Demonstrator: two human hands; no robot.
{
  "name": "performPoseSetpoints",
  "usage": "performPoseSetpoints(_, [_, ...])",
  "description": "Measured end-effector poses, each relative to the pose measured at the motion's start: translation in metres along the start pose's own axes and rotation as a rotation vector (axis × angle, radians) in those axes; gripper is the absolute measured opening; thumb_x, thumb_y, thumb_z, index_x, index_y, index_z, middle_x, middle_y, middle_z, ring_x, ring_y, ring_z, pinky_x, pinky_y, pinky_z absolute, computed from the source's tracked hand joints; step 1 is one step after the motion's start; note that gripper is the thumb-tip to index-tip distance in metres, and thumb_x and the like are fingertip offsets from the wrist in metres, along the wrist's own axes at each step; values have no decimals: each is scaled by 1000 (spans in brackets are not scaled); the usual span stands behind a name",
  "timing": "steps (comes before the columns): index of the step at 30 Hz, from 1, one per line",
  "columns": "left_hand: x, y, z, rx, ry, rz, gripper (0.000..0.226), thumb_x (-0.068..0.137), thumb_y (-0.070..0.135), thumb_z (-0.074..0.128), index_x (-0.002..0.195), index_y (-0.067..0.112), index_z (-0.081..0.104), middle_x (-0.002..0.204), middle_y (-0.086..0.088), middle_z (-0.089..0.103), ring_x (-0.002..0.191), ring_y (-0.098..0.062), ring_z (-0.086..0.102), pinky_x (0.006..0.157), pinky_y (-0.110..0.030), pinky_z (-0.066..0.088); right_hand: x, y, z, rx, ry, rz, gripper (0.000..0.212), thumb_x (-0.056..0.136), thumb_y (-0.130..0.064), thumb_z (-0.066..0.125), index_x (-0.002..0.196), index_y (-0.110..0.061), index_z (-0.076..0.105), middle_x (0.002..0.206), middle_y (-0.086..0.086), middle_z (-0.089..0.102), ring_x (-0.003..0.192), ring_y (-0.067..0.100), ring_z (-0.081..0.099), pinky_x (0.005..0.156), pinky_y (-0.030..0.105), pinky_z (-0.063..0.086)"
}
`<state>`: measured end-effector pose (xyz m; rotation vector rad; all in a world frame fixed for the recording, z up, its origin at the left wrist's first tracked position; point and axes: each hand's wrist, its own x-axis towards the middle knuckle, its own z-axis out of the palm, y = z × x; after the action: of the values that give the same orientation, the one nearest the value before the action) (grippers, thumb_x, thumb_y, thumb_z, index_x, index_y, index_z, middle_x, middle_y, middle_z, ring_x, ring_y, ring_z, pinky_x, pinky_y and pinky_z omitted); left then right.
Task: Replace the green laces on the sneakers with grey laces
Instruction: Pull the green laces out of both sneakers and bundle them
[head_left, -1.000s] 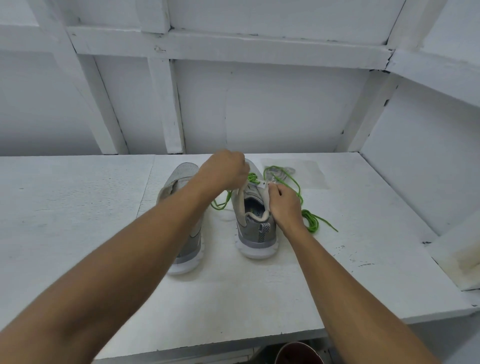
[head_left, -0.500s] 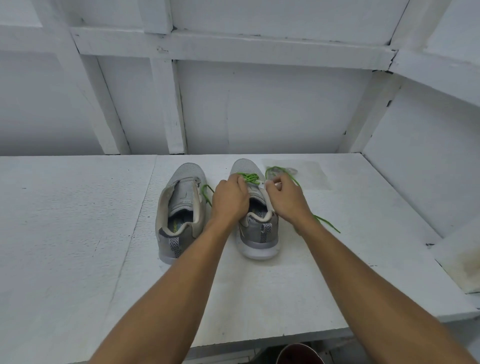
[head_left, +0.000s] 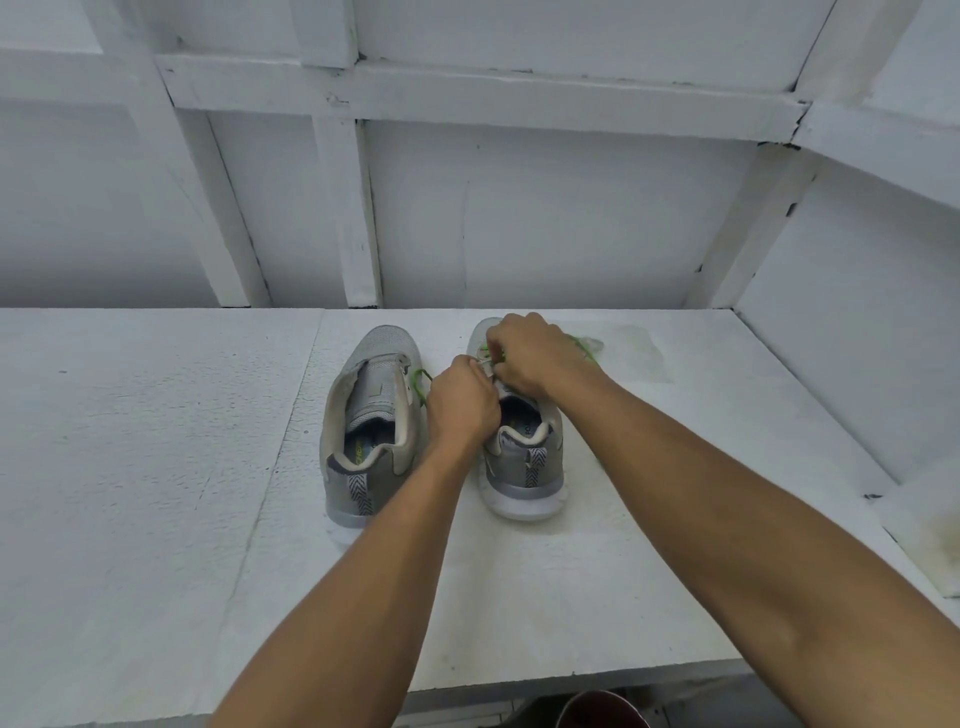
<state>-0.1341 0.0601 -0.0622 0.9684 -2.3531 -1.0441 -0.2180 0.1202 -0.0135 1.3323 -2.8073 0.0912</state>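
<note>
Two grey sneakers stand side by side on the white table (head_left: 156, 467), heels toward the camera and toes toward the white wall (head_left: 545, 223). The left sneaker (head_left: 371, 415) stands open with its tongue showing and nobody touching it. Both hands meet over the lacing part of the right sneaker (head_left: 524, 467). The left hand (head_left: 462, 402) has its fingers curled tight and pinches a pale bit of that sneaker's upper near the eyelets. The right hand (head_left: 535, 358) reaches in from the far side with its fingers bent and pressed close together, and it seems to pinch the green lace (head_left: 422, 384) right at the eyelets, though the knuckles hide the exact grip. A loop of this lace lies on the table between the two sneakers, just beside the left hand, and another stretch of it shows beyond the right hand, near the toe of the right sneaker.
</note>
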Motion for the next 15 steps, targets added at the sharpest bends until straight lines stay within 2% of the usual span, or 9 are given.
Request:
performPoseSetpoints(3, [-1, -1, -1, 0, 3, -16, 36, 103, 24, 28, 108, 3, 58, 110, -23, 63, 104, -39, 54, 72, -36, 33, 4, -3, 1, -100, 26, -51, 19, 89, -14, 53, 102, -21, 64, 116, 2, 57, 113, 26, 46, 82, 35, 32])
performPoseSetpoints(5, [-3, 1, -2, -5, 3, -22, 35, 103, 23, 29, 109, 3, 57, 111, -23, 62, 104, -38, 53, 71, -35, 33, 6, -3, -2, -165, 14, -59, 17, 88, -18, 55, 100, -24, 65, 114, -2, 59, 116, 24, 44, 87, 36, 31])
performPoseSetpoints(7, [-6, 4, -1, 0, 12, -29, 34, 103, 24, 29, 111, 4, 57, 111, -22, 62, 104, -38, 54, 70, -34, 33, 8, 1, -8, -228, 23, -8, 13, 87, -24, 55, 97, -25, 64, 112, -4, 60, 117, 23, 43, 92, 39, 31])
performPoseSetpoints(9, [-7, 4, 0, 13, 36, -27, 35, 103, 25, 29, 112, 5, 57, 110, -21, 62, 103, -38, 55, 71, -34, 34, 7, 9, -14, -260, 58, 131, 19, 87, -24, 52, 103, -21, 61, 114, 0, 60, 117, 25, 43, 94, 42, 32])
performPoseSetpoints(12, [-7, 2, 0, -3, 57, -28, 36, 103, 25, 29, 111, 5, 58, 109, -22, 63, 99, -39, 57, 72, -35, 37, 2, 23, -19, -133, -7, 379, 29, 89, -21, 52, 116, -14, 57, 122, 5, 56, 122, 31, 42, 98, 44, 34])
performPoseSetpoints(13, [-7, 2, 0, -4, 58, -33, 36, 103, 25, 29, 111, 5, 58, 109, -22, 62, 98, -39, 57, 72, -36, 39, 2, 23, -19, -61, -38, 398, 34, 89, -18, 52, 122, -14, 53, 127, 7, 53, 124, 33, 41, 99, 45, 33])
performPoseSetpoints(15, [-7, 3, 0, 8, 60, -43, 36, 103, 25, 29, 111, 5, 59, 108, -23, 62, 99, -39, 56, 74, -36, 39, 2, 15, -18, 42, -81, 293, 42, 87, -15, 55, 129, -16, 49, 133, 7, 48, 126, 33, 41, 101, 46, 33])
